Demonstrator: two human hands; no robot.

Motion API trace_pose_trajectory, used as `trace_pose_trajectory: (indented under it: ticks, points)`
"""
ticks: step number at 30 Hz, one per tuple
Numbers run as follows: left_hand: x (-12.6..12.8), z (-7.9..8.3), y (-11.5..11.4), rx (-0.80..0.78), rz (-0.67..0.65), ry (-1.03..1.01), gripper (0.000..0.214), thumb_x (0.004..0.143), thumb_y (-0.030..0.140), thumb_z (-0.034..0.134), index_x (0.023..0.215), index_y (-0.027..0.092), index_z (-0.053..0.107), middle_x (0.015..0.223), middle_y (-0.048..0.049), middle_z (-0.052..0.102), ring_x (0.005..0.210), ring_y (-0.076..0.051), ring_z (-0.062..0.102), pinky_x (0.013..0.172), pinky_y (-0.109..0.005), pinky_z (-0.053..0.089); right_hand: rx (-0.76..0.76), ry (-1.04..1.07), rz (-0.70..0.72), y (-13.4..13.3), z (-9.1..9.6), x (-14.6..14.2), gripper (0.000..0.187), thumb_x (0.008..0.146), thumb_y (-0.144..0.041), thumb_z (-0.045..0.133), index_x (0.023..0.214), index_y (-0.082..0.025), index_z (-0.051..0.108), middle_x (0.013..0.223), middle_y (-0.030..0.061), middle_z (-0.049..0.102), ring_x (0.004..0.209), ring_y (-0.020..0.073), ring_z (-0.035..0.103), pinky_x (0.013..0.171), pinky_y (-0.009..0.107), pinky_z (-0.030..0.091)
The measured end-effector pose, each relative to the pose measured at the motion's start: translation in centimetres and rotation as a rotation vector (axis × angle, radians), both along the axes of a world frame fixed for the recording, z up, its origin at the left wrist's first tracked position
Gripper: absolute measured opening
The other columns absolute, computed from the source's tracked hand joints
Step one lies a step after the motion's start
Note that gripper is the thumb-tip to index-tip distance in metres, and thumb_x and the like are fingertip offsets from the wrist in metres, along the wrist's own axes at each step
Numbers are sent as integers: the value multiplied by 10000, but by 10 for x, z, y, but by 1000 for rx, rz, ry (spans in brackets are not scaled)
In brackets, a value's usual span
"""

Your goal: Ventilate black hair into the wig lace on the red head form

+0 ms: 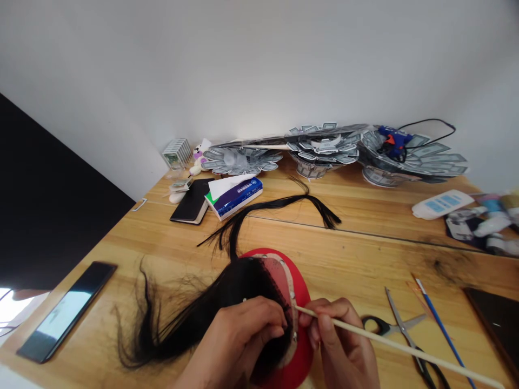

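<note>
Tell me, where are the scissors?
In the head view, the scissors lie on the wooden table to the right of the right hand. The pale stick crosses over them, and a blue brush lies on their right.

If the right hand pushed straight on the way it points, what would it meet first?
Probably the wig, right at the stick's tip; the left hand sits just beyond.

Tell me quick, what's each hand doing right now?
Left hand: fingers curled, gripping the wig.
Right hand: closed, pinching the stick.
</note>
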State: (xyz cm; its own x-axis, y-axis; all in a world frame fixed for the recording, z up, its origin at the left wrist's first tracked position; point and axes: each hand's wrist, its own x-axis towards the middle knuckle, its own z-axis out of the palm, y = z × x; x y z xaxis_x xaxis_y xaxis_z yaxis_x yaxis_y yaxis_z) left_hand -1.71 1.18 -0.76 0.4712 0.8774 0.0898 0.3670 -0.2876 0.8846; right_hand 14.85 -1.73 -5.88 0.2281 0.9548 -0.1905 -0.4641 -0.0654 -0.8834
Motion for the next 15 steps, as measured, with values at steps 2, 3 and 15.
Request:
trace_pose_trajectory:
  ticks: [2, 3, 15]
  points:
    - [-1, 0, -1, 2, 3, -15, 210, 944, 92, 485, 826, 172, 638, 842, -14, 709, 764, -100, 652, 744, -113, 462, -10, 15, 7, 0, 0, 1, 255, 809, -463, 779, 744, -245, 662, 691, -7, 700, 550, 102, 493, 549, 204, 399]
    - [-2, -1, -1, -4, 7, -36, 206, 943, 89, 493, 832, 173, 644, 852, -14, 715, 774, -100, 657, 752, -113, 463, -16, 25, 14, 0, 0, 1, 259, 809, -460, 780, 738, -241, 661, 682, -6, 698, 547, 100, 489, 546, 199, 394]
    - [-8, -16, 1, -14, -20, -213, 144, 989, 216, 550, 894, 213, 658, 975, 4, 759, 889, -98, 690, 822, -132, 474, -80, 98, 91, 1, 2, 6, 254, 799, -450, 788, 754, -226, 678, 632, 1, 707, 517, 72, 474, 534, 161, 365]
